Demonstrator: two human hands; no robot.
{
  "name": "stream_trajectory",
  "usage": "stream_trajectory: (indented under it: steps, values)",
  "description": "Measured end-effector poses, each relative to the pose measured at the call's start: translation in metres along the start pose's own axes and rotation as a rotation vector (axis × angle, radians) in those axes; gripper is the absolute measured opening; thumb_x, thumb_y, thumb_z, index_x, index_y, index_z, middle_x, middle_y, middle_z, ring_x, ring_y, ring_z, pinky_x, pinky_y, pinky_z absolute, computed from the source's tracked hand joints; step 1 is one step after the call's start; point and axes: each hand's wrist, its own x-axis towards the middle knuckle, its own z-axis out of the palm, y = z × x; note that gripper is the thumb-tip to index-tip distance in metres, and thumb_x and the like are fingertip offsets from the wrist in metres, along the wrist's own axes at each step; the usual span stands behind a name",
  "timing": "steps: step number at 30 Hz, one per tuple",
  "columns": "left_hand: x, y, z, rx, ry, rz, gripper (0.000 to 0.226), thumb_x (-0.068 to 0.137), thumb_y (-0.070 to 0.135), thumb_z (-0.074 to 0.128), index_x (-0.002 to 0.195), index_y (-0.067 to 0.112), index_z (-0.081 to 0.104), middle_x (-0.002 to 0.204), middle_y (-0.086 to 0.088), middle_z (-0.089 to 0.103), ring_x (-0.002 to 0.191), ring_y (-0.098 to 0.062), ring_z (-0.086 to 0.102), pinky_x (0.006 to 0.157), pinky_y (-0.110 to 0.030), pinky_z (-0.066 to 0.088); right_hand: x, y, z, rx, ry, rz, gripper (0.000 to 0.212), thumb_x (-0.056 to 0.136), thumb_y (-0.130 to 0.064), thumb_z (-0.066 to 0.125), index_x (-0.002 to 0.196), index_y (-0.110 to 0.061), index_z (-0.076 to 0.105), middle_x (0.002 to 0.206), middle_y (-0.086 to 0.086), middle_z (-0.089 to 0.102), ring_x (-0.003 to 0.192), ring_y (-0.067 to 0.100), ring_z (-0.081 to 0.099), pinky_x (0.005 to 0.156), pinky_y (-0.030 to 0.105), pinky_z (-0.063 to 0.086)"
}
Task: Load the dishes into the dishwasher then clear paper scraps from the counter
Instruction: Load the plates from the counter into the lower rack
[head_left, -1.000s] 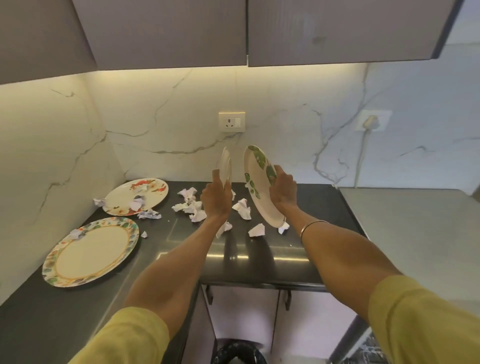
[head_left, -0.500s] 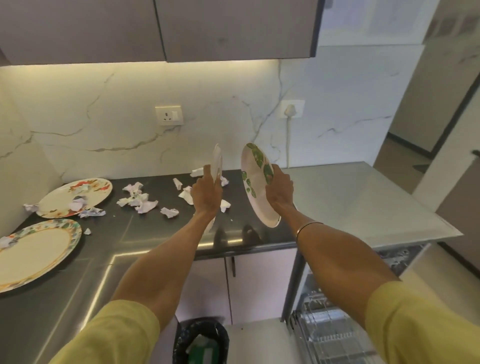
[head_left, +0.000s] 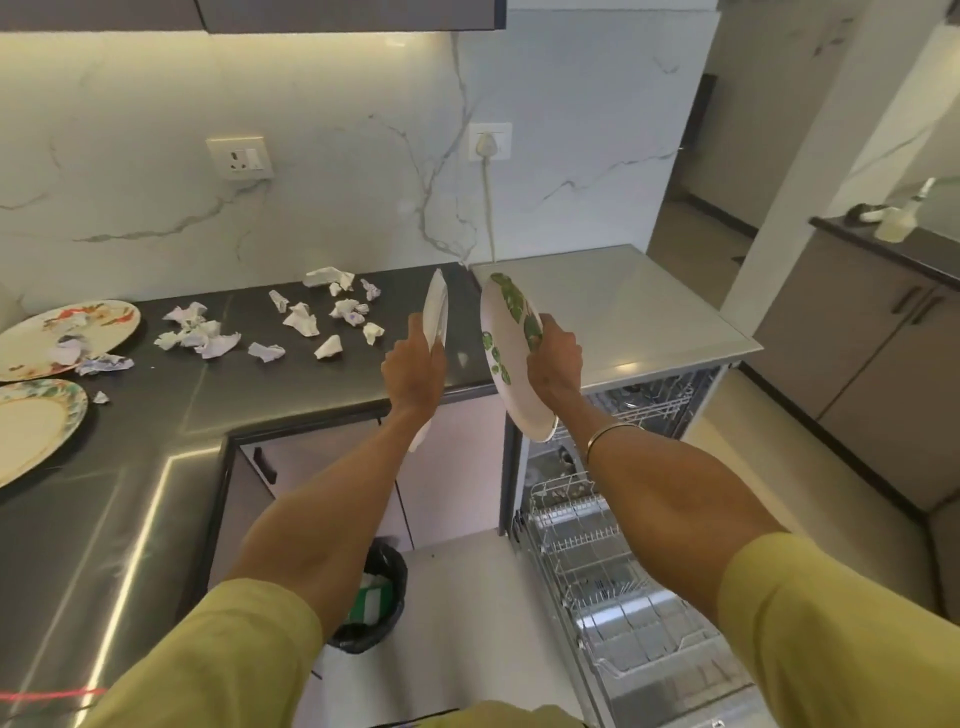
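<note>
Above open dishwasher (head_left: 613, 545), leaf plate (head_left: 511, 358) upright in right hand (head_left: 553, 358) grip

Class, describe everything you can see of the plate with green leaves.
The plate with green leaves is round and white, with green leaf prints near its rim. It looks glazed. It is held nearly on edge, face turned left, in the air above the open dishwasher. Only the right hand touches it, gripping its right rim.

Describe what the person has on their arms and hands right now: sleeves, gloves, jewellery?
Both arms wear yellow-green sleeves pushed up above the elbow, so the forearms are bare. The left hand and right hand are bare, with no gloves. A thin metal bangle circles the right wrist. I see no watch and no rings from this view.
</note>
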Motion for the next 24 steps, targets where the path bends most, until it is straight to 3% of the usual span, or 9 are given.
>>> stream_trajectory:
  steps: [10,13,16,20,24]
  values:
    - [-0.089,0.013,0.004,-0.143,-0.143,0.128,0.033,0.099,0.028,0.051,0.127,0.012,0.044,0.107,-0.018,0.067,0.088,-0.038,0.068,0.074,-0.052,0.059,-0.091,0.043,-0.036,-0.135,0.113,0.157,0.028,0.093,-0.002,0.049,0.119,-0.012,0.054,0.098,0.017,0.068,0.084,0.036,0.067,0.073,0.050,0.060]
    - [-0.119,0.018,0.005,-0.179,-0.181,0.158,0.034,0.099,0.026,0.050,0.129,0.010,0.044,0.105,-0.018,0.067,0.087,-0.036,0.067,0.073,-0.049,0.058,-0.126,0.060,-0.047,-0.189,0.130,0.191,0.032,0.093,-0.001,0.050,0.122,-0.012,0.055,0.100,0.016,0.068,0.088,0.035,0.067,0.076,0.047,0.059]
    - [-0.148,0.025,0.009,-0.191,-0.217,0.172,0.035,0.099,0.024,0.049,0.131,0.010,0.044,0.106,-0.016,0.066,0.088,-0.035,0.065,0.075,-0.048,0.057,-0.154,0.080,-0.058,-0.222,0.101,0.237,0.037,0.095,-0.003,0.049,0.131,-0.011,0.051,0.104,0.012,0.067,0.088,0.029,0.066,0.076,0.041,0.059]
    - [-0.183,0.041,0.016,-0.161,-0.285,0.196,0.038,0.098,0.024,0.052,0.132,0.011,0.044,0.107,-0.017,0.066,0.092,-0.036,0.065,0.079,-0.048,0.056,-0.183,0.105,-0.078,-0.210,0.110,0.282,0.042,0.094,0.003,0.050,0.135,-0.009,0.052,0.104,0.015,0.069,0.080,0.028,0.068,0.062,0.031,0.057]
    - [-0.212,0.062,0.028,-0.155,-0.333,0.214,0.038,0.098,0.024,0.052,0.133,0.013,0.043,0.109,-0.016,0.067,0.093,-0.038,0.066,0.079,-0.049,0.057,-0.201,0.135,-0.095,-0.201,0.168,0.352,0.040,0.096,-0.003,0.051,0.134,-0.014,0.051,0.104,0.016,0.068,0.080,0.030,0.067,0.064,0.043,0.061]
